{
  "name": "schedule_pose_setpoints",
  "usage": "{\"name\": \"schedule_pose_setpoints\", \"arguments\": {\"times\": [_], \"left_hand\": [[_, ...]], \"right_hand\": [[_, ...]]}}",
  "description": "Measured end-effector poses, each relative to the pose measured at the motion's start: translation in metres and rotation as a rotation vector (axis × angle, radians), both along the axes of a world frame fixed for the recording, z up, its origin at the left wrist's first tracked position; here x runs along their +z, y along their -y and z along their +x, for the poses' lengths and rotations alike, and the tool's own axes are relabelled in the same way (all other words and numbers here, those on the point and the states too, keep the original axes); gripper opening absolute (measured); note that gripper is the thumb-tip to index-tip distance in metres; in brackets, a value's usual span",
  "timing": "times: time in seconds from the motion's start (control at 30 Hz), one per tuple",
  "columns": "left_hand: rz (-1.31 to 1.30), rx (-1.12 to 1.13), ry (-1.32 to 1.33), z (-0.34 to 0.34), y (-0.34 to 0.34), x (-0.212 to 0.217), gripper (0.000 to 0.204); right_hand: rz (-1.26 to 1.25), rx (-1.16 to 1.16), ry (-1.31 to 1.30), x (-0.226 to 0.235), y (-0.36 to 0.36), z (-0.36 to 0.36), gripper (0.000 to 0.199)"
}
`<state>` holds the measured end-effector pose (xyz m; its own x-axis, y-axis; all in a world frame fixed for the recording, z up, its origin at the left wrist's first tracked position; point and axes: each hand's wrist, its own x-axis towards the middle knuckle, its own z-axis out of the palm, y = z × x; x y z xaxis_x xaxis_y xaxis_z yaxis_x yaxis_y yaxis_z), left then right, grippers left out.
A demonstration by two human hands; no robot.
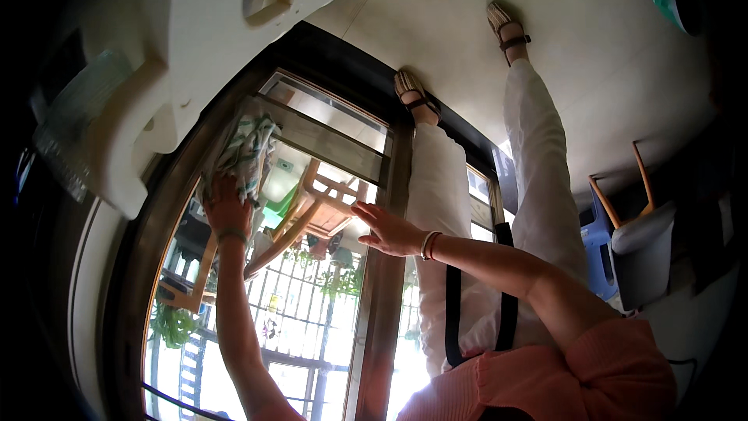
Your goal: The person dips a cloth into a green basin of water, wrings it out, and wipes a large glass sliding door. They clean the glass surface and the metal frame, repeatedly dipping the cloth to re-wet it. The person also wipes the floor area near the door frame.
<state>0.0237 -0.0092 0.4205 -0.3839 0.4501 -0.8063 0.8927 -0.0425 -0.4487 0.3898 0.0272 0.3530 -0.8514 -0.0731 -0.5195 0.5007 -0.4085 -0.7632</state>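
Observation:
My left hand (228, 209) is raised against a framed glass pane (312, 296). In its fingers is a crumpled cloth (248, 148), pale with blue-green stripes, which lies against the lower part of the glass near the frame's left side. My right hand (389, 231) holds nothing. Its fingers are stretched out beside the dark upright of the frame (382, 304), pointing toward the pane; whether they touch it I cannot tell.
At the upper left a cream plastic piece (195, 54) with cutouts stands close to the frame. Through the glass show a wooden chair (327, 210) and green plants (173, 323). A grey-seated chair (643, 245) and a blue plastic item (598, 257) are at the right.

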Motion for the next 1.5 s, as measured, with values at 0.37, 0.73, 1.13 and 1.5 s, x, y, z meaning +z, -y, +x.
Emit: {"name": "schedule_pose_setpoints", "arguments": {"times": [0.37,0.73,1.13,1.5], "left_hand": [[0.042,0.034,-0.034,0.048,0.0,0.101,0.07],[0.152,0.094,-0.03,-0.012,-0.006,-0.032,0.067],[0.13,0.108,0.018,-0.02,-0.003,-0.144,0.068],[0.04,0.003,0.297,0.039,0.023,-0.161,0.058]], "right_hand": [[0.189,-0.255,-0.399,0.047,-0.029,-0.133,0.069],[0.15,-0.102,-0.209,-0.003,-0.073,-0.153,0.071],[0.278,-0.062,-0.199,-0.064,-0.066,-0.22,0.068],[-0.04,-0.311,-0.077,-0.122,-0.023,-0.193,0.043]]}}
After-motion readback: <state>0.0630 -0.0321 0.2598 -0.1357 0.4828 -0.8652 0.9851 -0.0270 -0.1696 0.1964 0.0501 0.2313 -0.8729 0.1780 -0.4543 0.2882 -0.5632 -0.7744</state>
